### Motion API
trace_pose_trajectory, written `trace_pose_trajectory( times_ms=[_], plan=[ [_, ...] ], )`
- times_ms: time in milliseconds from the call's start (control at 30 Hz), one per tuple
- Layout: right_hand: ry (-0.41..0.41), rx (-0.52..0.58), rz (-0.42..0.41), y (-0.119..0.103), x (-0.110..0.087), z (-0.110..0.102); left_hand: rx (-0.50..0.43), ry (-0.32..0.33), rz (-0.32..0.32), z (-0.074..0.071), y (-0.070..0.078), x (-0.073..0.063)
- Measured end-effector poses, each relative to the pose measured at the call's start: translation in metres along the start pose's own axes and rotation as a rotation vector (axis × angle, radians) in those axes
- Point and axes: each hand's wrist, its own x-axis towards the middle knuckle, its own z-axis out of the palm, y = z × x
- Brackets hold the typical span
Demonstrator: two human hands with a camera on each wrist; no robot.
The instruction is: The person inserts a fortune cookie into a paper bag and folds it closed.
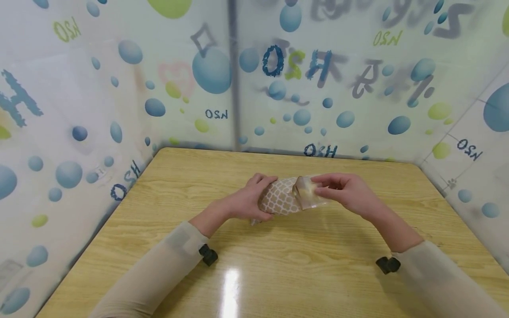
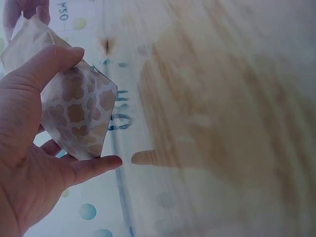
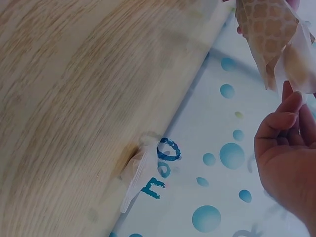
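In the head view a brown paper bag (image 1: 280,198) with a white lattice pattern lies sideways above the table, its mouth toward the right. My left hand (image 1: 247,198) grips its lower end, thumb on one side and fingers on the other. At the bag's mouth is a clear plastic packet (image 1: 307,196) with something pale yellow inside. My right hand (image 1: 351,193) pinches the packet's outer end between thumb and fingers. The left wrist view shows the bag's folded base (image 2: 79,113) close to the left palm.
The wood-grain table (image 1: 246,274) stands against patterned wall panels (image 1: 278,106) on several sides. A pale translucent wrapper (image 3: 136,175) shows near the table's edge in the right wrist view. Small black devices (image 1: 208,255) sit at the sleeve cuffs.
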Motion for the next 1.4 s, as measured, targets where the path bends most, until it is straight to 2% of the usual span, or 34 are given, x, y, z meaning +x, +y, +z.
trace_pose_trajectory(
  times_ms=[267, 567, 833, 933, 1100, 1400],
  plan=[
    [0.016, -0.058, -0.024, 0.003, 0.006, 0.004, -0.019, -0.011, -0.003, 0.000, -0.002, 0.001],
    [0.044, -0.048, -0.043, 0.000, 0.008, 0.019, -0.029, -0.010, -0.011, 0.001, -0.001, 0.000],
    [0.055, -0.144, -0.100, 0.001, 0.010, 0.030, -0.042, -0.010, -0.018, 0.001, -0.001, -0.001],
    [0.073, -0.155, -0.108, 0.002, 0.008, 0.028, -0.038, -0.003, -0.021, 0.001, -0.001, -0.001],
    [0.104, -0.126, -0.077, 0.009, 0.002, 0.016, -0.031, 0.005, -0.023, 0.000, -0.001, 0.000],
    [0.061, -0.128, -0.071, 0.018, -0.002, 0.008, -0.026, 0.012, -0.013, 0.002, -0.004, 0.001]
  ],
)
